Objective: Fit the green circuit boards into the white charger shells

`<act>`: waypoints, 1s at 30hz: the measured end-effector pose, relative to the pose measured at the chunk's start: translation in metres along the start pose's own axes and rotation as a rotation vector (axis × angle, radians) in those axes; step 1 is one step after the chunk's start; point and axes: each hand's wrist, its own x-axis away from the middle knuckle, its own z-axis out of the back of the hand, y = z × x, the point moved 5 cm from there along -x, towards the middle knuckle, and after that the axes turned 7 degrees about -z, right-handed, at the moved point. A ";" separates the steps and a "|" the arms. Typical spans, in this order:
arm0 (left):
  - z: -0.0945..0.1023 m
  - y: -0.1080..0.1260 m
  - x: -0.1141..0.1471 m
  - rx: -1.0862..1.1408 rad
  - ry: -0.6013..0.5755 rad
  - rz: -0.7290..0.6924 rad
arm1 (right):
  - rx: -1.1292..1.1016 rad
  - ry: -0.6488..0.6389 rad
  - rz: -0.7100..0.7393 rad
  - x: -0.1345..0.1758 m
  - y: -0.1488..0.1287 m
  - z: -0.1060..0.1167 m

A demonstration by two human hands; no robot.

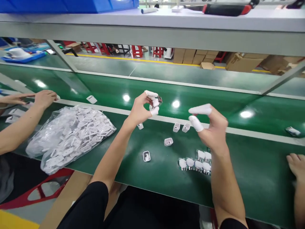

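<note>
My left hand [141,108], with white finger cots on thumb and forefinger, is closed around a small circuit board [160,100] that has a white blob on it. My right hand [213,128], also in finger cots, hangs open to the right with a gap between thumb and forefinger. Below it lie several circuit boards with white round pads [190,162]. Two white charger housings [176,127] stand between the hands. Nearer to me are an open white housing [168,142] and another housing [146,156] with dark parts inside. One more housing [140,126] sits under my left wrist.
A clear plastic bag of white plug covers [81,136] lies left on the green bench. Co-workers' hands show at the left [45,98] and right [296,163]. A shelf [152,24] crosses overhead, bearing a blue bin [69,5]. A single white part [91,99] lies on the belt.
</note>
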 end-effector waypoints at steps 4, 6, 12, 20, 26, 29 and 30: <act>-0.035 0.062 0.031 0.116 -0.130 -0.198 | -0.116 -0.296 -0.195 0.006 -0.001 -0.020; -0.046 0.067 0.039 0.178 -0.147 -0.182 | -0.173 -0.358 -0.230 0.009 -0.004 -0.027; -0.053 0.055 0.042 0.308 -0.078 -0.197 | -0.283 -0.361 -0.281 0.007 0.000 -0.031; -0.053 0.045 0.034 0.554 -0.088 -0.287 | -0.311 -0.425 -0.289 0.007 0.007 -0.035; -0.066 0.029 0.029 0.654 -0.047 -0.308 | -0.397 -0.388 -0.343 0.009 0.013 -0.048; -0.069 0.023 0.027 0.705 -0.035 -0.215 | -0.394 -0.338 -0.345 0.008 0.020 -0.046; -0.069 0.021 0.026 0.719 -0.031 -0.177 | -0.391 -0.309 -0.343 0.007 0.023 -0.044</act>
